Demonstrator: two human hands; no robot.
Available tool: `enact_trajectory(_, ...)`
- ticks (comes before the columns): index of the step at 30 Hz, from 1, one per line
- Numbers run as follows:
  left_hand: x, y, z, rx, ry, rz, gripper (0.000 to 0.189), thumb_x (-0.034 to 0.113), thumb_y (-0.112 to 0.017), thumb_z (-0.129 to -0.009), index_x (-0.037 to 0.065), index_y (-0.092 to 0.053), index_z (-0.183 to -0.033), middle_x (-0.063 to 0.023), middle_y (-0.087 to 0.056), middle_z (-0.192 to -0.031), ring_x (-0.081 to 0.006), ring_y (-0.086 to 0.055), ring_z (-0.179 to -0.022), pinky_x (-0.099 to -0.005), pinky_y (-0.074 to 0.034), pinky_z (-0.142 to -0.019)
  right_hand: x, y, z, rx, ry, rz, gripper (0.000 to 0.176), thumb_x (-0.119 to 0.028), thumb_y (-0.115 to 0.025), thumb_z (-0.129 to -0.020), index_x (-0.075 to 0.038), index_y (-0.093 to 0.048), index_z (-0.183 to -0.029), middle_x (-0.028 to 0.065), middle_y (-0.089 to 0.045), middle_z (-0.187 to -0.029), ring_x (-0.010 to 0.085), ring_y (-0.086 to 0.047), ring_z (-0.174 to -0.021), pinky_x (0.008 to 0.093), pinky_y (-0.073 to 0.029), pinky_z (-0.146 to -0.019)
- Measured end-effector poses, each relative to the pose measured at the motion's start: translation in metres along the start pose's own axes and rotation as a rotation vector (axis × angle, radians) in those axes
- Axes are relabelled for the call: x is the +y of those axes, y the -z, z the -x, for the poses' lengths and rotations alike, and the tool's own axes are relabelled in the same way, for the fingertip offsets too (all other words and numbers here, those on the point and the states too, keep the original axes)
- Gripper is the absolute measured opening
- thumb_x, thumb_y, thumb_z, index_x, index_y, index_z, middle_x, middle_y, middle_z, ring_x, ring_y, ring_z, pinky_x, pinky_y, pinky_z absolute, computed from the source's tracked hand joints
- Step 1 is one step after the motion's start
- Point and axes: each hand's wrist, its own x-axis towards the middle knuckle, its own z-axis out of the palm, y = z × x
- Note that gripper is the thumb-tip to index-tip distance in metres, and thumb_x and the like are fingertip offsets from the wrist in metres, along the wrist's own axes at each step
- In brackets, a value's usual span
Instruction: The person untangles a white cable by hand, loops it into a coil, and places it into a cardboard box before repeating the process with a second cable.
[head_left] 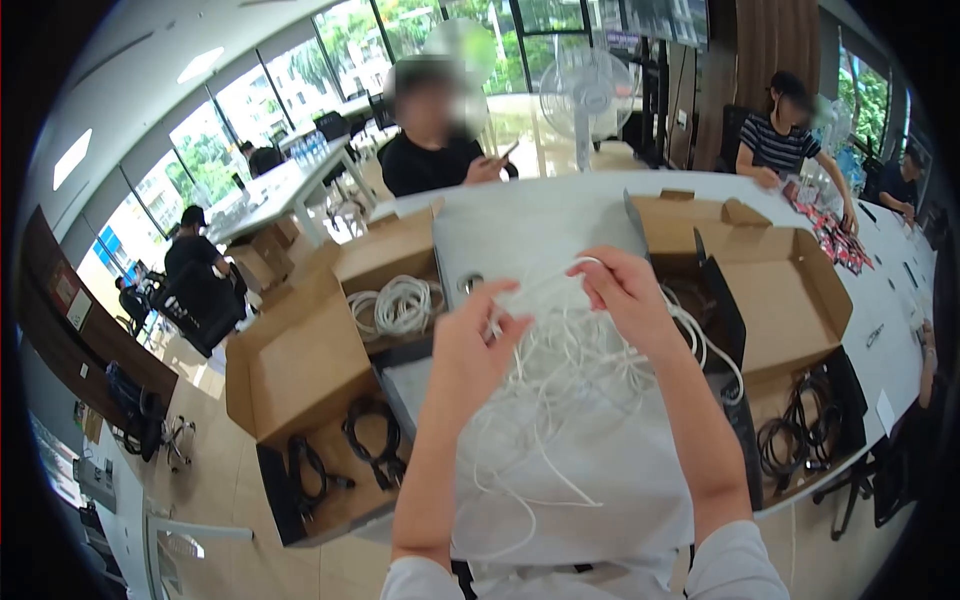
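Note:
A tangled heap of thin white cables [570, 350] lies on the table in front of me, with loose ends trailing toward my body. Above its right side, my right hand [625, 292] is closed in a pinch on a white cable [590, 261], which bends over the fingers. My left hand [474, 338] hovers at the heap's left edge, its thumb and index finger curved and apart. White strands show close to those left fingertips, slightly blurred.
Open cardboard boxes flank the heap. The left one holds coiled white cables [402, 306] and black cables [375, 440]; the right one has black cables [800, 430]. A person [435, 150] sits across the table; another [785, 145] handles red packets [838, 240] at right.

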Motion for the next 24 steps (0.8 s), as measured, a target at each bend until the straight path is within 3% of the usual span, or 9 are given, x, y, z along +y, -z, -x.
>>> enact_trajectory(2, 0.014, -0.004, -0.001, -0.251, 0.108, -0.054, 0.027, 0.005, -0.063, -0.085, 0.003, -0.058, -0.111, -0.0042, -0.063, -0.067, -0.0064, -0.046, -0.051, -0.0221, -0.039, -0.051, -0.015, 0.006, 0.004, 0.237, 0.100, -0.017, 0.020, -0.017, -0.048, -0.098, -0.001, -0.061, -0.097, -0.0040, -0.046, -0.065, 0.0027, -0.040, -0.056, 0.0189, -0.033, -0.048)
enact_trajectory(6, -0.016, -0.027, -0.004, -0.443, 0.118, 0.057, 0.015, 0.008, -0.064, -0.084, 0.002, -0.063, -0.097, -0.0042, -0.065, -0.066, -0.0084, -0.059, -0.057, -0.0232, -0.045, -0.053, -0.028, 0.024, 0.005, 0.621, 0.294, -0.265, 0.020, -0.021, -0.050, -0.098, -0.004, -0.060, -0.097, -0.0036, -0.045, -0.065, 0.0027, -0.036, -0.053, 0.0186, -0.027, -0.046)
enact_trajectory(12, -0.027, -0.032, -0.017, -0.285, -0.036, 0.178, 0.010, 0.006, -0.055, -0.089, 0.000, -0.063, -0.091, -0.0051, -0.063, -0.063, -0.0099, -0.061, -0.058, -0.0222, -0.044, -0.052, -0.007, 0.053, -0.004, 0.804, 0.287, -0.353, 0.017, -0.020, -0.051, -0.098, -0.007, -0.058, -0.104, -0.0048, -0.046, -0.068, 0.0021, -0.035, -0.052, 0.0177, -0.023, -0.045)
enact_trajectory(13, -0.024, -0.031, -0.018, -0.217, -0.009, 0.176, 0.012, 0.008, -0.053, -0.091, 0.000, -0.062, -0.090, -0.0052, -0.062, -0.061, -0.0094, -0.059, -0.057, -0.0222, -0.043, -0.051, -0.008, 0.053, -0.006, 0.807, 0.219, -0.236, 0.019, -0.017, -0.054, -0.095, -0.005, -0.057, -0.108, -0.0010, -0.051, -0.078, 0.0071, -0.043, -0.062, 0.0210, -0.033, -0.054)
enact_trajectory(16, -0.011, -0.023, -0.024, -0.073, 0.039, 0.230, 0.023, 0.018, -0.049, -0.097, 0.000, -0.060, -0.088, -0.0048, -0.056, -0.056, -0.0075, -0.053, -0.051, -0.0217, -0.040, -0.048, 0.001, 0.037, -0.019, 1.018, 0.384, 0.676, 0.024, -0.014, -0.057, -0.090, -0.001, -0.057, -0.110, 0.0053, -0.055, -0.094, 0.0152, -0.050, -0.083, 0.0289, -0.040, -0.073)
enact_trajectory(17, -0.010, -0.023, -0.024, -0.059, 0.039, 0.288, 0.028, 0.023, -0.047, -0.098, 0.001, -0.059, -0.087, -0.0042, -0.054, -0.054, -0.0067, -0.051, -0.050, -0.0212, -0.038, -0.047, -0.007, 0.025, -0.016, 1.042, 0.398, 0.760, 0.031, -0.012, -0.061, -0.085, 0.001, -0.055, -0.113, 0.0117, -0.054, -0.110, 0.0242, -0.048, -0.104, 0.0361, -0.036, -0.091)
enact_trajectory(20, -0.003, -0.023, -0.016, -0.037, 0.113, 0.550, 0.034, 0.029, -0.043, -0.101, 0.002, -0.057, -0.086, 0.0000, -0.047, -0.051, -0.0051, -0.042, -0.046, -0.0205, -0.032, -0.044, -0.006, 0.002, 0.004, 0.682, 0.467, 0.826, 0.038, -0.008, -0.062, -0.083, -0.001, -0.049, -0.119, 0.0122, -0.058, -0.107, 0.0246, -0.054, -0.100, 0.0338, -0.041, -0.086)
enact_trajectory(22, -0.004, -0.026, -0.017, 0.026, 0.120, 0.780, 0.036, 0.032, -0.040, -0.102, 0.004, -0.055, -0.086, 0.0024, -0.041, -0.050, -0.0044, -0.035, -0.044, -0.0208, -0.027, -0.043, -0.010, -0.015, 0.009, 0.097, 0.387, 0.556, 0.039, -0.007, -0.064, -0.082, -0.001, -0.049, -0.117, 0.0106, -0.060, -0.096, 0.0230, -0.059, -0.085, 0.0324, -0.044, -0.076)
enact_trajectory(24, -0.005, -0.027, -0.017, 0.141, 0.093, 1.037, 0.037, 0.036, -0.037, -0.102, 0.006, -0.052, -0.086, 0.0036, -0.035, -0.049, -0.0039, -0.029, -0.042, -0.0215, -0.021, -0.041, -0.010, -0.046, 0.007, -0.164, 0.177, 0.156, 0.030, -0.008, -0.065, -0.083, -0.002, -0.053, -0.110, 0.0082, -0.059, -0.087, 0.0196, -0.059, -0.073, 0.0326, -0.045, -0.066)
